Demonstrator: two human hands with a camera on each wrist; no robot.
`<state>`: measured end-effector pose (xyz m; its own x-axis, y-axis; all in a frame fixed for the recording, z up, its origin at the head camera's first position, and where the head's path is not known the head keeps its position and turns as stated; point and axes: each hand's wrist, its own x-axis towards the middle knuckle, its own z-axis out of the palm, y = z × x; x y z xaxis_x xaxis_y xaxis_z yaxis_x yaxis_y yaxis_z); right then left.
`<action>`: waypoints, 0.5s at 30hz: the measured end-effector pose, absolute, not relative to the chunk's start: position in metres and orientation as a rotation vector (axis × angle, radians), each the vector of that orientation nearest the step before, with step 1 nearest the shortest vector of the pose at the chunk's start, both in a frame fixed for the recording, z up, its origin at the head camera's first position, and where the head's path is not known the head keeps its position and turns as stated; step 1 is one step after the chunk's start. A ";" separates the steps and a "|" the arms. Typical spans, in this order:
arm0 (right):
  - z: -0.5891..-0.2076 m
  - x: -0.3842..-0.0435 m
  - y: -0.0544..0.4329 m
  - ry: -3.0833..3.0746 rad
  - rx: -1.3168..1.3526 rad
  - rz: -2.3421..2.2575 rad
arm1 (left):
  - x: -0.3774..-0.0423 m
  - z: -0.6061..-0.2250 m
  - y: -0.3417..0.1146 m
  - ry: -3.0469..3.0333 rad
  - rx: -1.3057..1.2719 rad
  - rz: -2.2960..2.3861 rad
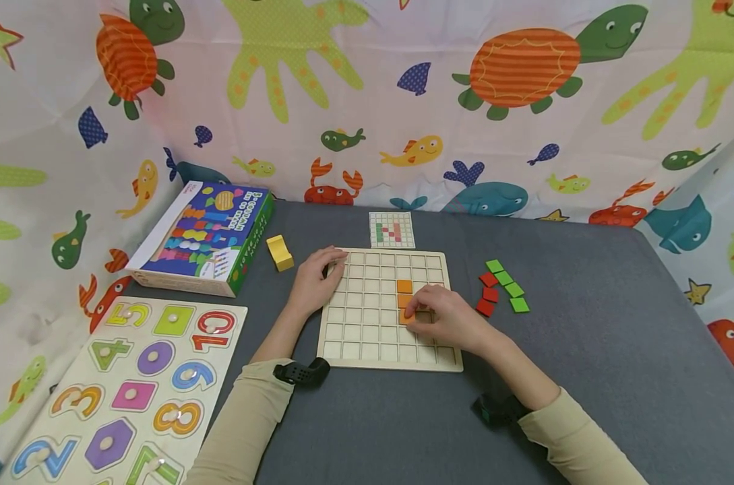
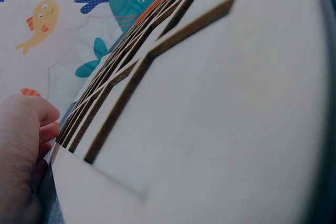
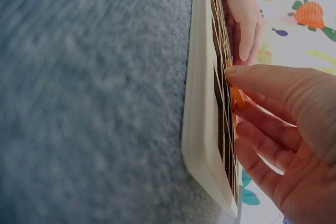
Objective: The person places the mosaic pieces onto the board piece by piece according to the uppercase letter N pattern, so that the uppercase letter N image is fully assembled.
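Observation:
A pale wooden grid board (image 1: 360,316) lies on the dark grey table. My left hand (image 1: 316,283) rests against its upper left corner, fingers at the edge, as the left wrist view also shows. Over the right half of the grid, my right hand (image 1: 448,318) pinches an orange square tile (image 1: 406,316) between thumb and fingertips, right at the grid cells. Two more orange tiles (image 1: 405,294) sit in the cells just above it, in one column. In the right wrist view the thumb (image 3: 262,80) is bent toward the orange piece (image 3: 238,97).
Loose red tiles (image 1: 490,294) and green tiles (image 1: 513,289) lie right of the board. Behind it is a small pattern card (image 1: 392,230). To the left are yellow blocks (image 1: 280,253), a picture box (image 1: 203,236) and a number puzzle board (image 1: 137,384). A printed cloth (image 1: 367,81) hangs behind.

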<state>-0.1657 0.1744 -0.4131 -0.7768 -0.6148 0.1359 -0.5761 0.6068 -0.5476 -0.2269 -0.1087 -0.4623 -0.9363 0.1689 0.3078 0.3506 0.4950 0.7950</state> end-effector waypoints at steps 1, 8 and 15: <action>-0.413 -0.166 0.174 2.753 -1.020 -0.901 | -0.227 -0.462 -0.109 -2.548 -0.449 -1.418; -0.412 -0.164 0.174 2.739 -1.026 -0.901 | -0.226 -0.461 -0.108 -2.555 -0.440 -1.413; -0.410 -0.163 0.189 2.781 -0.974 -0.995 | -0.226 -0.461 -0.108 -2.551 -0.442 -1.415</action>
